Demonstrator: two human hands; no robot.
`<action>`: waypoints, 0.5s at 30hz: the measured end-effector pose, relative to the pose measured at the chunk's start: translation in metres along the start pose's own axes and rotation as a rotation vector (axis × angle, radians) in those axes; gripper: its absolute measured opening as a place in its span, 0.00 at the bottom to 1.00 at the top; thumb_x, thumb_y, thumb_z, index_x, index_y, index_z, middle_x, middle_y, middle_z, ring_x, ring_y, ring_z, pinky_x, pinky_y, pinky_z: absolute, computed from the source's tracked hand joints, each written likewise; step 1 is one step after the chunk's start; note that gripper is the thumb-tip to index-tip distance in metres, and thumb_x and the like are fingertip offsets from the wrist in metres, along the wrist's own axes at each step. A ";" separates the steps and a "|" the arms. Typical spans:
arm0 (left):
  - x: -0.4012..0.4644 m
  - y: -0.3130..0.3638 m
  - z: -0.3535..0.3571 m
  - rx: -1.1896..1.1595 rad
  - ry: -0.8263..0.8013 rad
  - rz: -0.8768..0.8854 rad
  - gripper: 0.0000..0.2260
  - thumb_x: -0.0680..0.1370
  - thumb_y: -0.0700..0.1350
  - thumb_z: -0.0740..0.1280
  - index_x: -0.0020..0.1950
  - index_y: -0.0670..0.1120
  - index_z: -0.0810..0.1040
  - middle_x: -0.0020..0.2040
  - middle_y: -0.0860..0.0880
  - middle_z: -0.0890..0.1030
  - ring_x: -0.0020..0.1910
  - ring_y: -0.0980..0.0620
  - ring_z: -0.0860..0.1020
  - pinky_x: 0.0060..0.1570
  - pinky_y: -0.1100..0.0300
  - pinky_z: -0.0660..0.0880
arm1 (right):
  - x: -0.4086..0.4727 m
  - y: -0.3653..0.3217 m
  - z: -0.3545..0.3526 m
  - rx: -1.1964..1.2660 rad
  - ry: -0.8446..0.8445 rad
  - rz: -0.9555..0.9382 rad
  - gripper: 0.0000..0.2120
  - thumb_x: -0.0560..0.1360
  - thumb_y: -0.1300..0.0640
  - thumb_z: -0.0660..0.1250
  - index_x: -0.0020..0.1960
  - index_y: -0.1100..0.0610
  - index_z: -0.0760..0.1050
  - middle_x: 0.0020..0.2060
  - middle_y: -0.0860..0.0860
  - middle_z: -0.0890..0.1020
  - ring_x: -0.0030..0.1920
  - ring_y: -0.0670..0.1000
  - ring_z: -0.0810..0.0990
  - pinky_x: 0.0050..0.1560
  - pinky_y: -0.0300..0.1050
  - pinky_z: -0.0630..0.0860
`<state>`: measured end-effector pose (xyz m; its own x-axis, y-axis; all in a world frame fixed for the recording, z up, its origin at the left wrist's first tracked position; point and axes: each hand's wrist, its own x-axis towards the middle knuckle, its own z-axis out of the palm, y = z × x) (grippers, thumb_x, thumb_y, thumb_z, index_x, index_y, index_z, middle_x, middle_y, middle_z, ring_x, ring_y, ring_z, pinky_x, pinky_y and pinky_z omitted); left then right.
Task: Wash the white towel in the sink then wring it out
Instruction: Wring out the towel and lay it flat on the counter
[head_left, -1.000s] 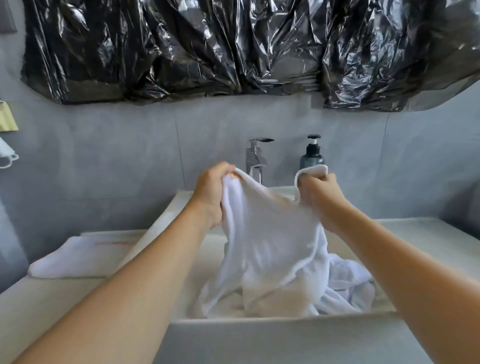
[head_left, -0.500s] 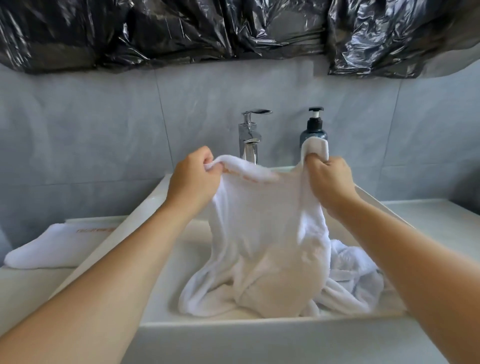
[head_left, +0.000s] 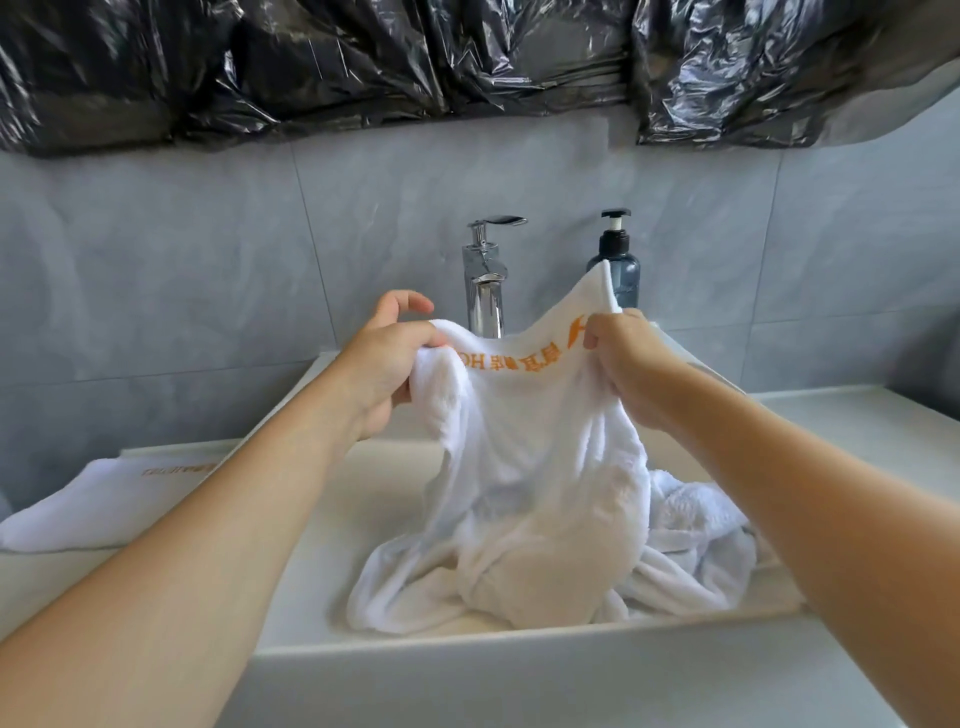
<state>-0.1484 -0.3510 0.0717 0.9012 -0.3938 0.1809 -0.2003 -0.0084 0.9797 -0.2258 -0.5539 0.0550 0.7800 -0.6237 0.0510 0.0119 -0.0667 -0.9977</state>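
At mid-frame I see the left hand and right hand each pinching the top edge of the white towel, fingers curled round the cloth, orange lettering stretched between them. The towel's lower part lies bunched in the sink, with the tap and soap bottle just behind

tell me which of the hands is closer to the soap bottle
Right. The right hand grips the white towel just below and in front of the soap bottle; the left hand grips the towel's other end, left of the faucet.
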 end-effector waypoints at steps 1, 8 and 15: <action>0.000 0.001 -0.002 -0.026 -0.020 0.017 0.12 0.78 0.35 0.62 0.50 0.54 0.73 0.35 0.50 0.78 0.32 0.50 0.76 0.32 0.60 0.69 | -0.003 0.000 0.002 -0.007 -0.017 -0.013 0.11 0.70 0.61 0.60 0.52 0.56 0.66 0.40 0.55 0.71 0.37 0.54 0.71 0.38 0.44 0.67; -0.004 0.006 -0.002 -0.182 -0.153 0.091 0.13 0.79 0.34 0.57 0.54 0.48 0.77 0.40 0.46 0.79 0.36 0.49 0.79 0.34 0.59 0.78 | -0.012 0.008 0.007 -0.156 -0.351 -0.094 0.31 0.60 0.62 0.66 0.61 0.55 0.61 0.47 0.58 0.75 0.48 0.59 0.78 0.49 0.53 0.76; -0.004 0.001 0.000 -0.059 -0.120 0.167 0.14 0.77 0.26 0.56 0.50 0.41 0.77 0.45 0.40 0.80 0.41 0.47 0.81 0.44 0.54 0.83 | -0.018 0.017 0.013 -0.333 -0.539 -0.163 0.32 0.69 0.67 0.75 0.64 0.54 0.60 0.56 0.55 0.76 0.56 0.54 0.78 0.55 0.48 0.76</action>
<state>-0.1522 -0.3495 0.0719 0.8044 -0.4917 0.3333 -0.3174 0.1187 0.9409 -0.2312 -0.5339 0.0370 0.9900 -0.1126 0.0846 0.0299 -0.4190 -0.9075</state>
